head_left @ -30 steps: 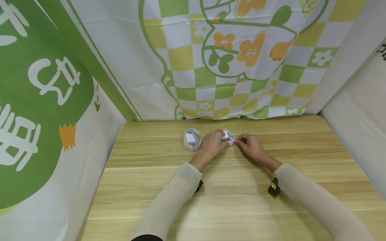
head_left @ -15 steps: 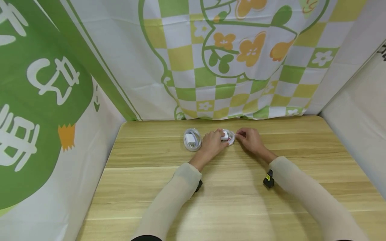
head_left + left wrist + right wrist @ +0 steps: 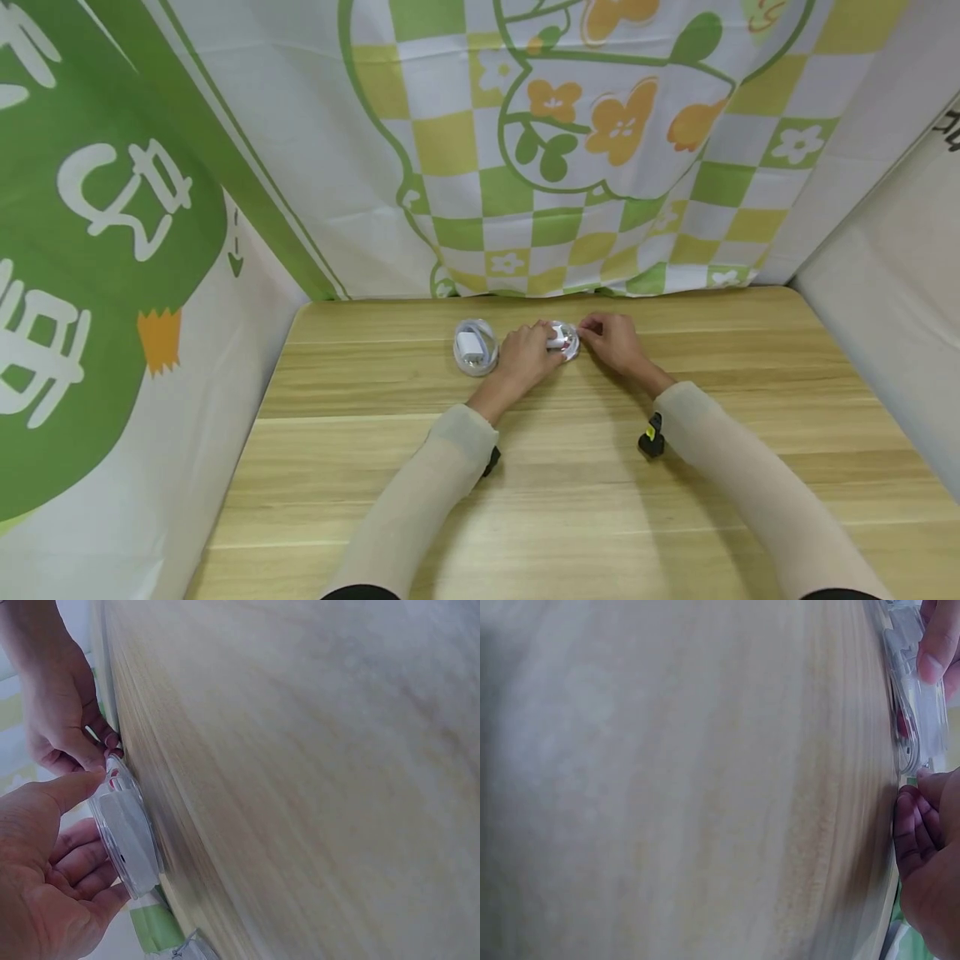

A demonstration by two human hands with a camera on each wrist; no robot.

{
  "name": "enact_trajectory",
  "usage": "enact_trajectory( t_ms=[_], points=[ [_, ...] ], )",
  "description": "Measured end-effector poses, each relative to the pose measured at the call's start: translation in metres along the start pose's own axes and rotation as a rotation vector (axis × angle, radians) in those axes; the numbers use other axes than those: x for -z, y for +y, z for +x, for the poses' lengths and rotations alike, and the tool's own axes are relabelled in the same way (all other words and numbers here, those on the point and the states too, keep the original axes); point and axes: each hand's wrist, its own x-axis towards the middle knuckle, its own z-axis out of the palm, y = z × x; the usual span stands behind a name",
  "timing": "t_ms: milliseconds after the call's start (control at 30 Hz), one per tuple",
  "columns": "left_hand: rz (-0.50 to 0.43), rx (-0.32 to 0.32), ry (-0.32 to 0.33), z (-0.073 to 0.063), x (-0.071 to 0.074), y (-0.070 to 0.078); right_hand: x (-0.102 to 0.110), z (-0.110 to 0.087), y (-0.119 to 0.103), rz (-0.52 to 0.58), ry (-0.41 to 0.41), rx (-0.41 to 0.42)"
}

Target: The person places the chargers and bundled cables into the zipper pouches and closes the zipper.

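Observation:
My left hand (image 3: 521, 358) grips a round clear case (image 3: 570, 340) near the back of the table, holding a white charger plug (image 3: 127, 825). In the left wrist view the thumb lies over its top and the fingers curl under its side. At the case's right end, my right hand (image 3: 613, 342) pinches the edge between thumb and fingers; exactly what lies between the fingertips is too small to tell. To the left of my left hand sits a second clear round case (image 3: 476, 347) with a white plug and coiled cable, untouched.
The wooden table (image 3: 570, 483) spreads out in front of both forearms. Behind its back edge hangs a green and yellow checked cloth (image 3: 558, 225). Printed cloth walls (image 3: 225, 400) stand along the left and right sides. A small black wrist device (image 3: 651, 437) hangs under the right sleeve.
My right hand has moved slightly back and left, along the case's edge. The left hand keeps its hold, and the white plug in the case looks slightly tilted. The other case stays put.

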Motion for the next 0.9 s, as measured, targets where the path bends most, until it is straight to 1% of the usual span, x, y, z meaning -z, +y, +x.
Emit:
enact_trajectory(
  t_ms=[167,300,433,500,567,700,900],
  points=[
    [-0.001,-0.009,-0.010,0.003,0.001,0.000,0.000,-0.002,0.002,0.011,0.004,-0.001],
    [-0.017,-0.020,-0.030,0.005,0.002,-0.002,-0.001,-0.004,0.004,0.022,0.019,0.021],
    [-0.024,-0.060,-0.058,0.007,0.003,-0.007,0.000,-0.009,0.003,0.043,0.033,0.037],
    [-0.013,-0.088,-0.077,0.008,0.005,-0.011,0.001,-0.012,0.003,0.058,0.022,0.020],
    [0.004,-0.106,-0.098,0.008,0.008,-0.014,0.003,-0.014,0.001,0.059,-0.006,-0.008],
    [0.022,-0.102,-0.131,0.007,0.011,-0.016,0.006,-0.020,-0.002,0.060,-0.047,-0.037],
    [0.018,-0.105,-0.121,0.004,0.010,-0.016,0.006,-0.028,-0.004,0.080,-0.060,-0.015]
  ],
)
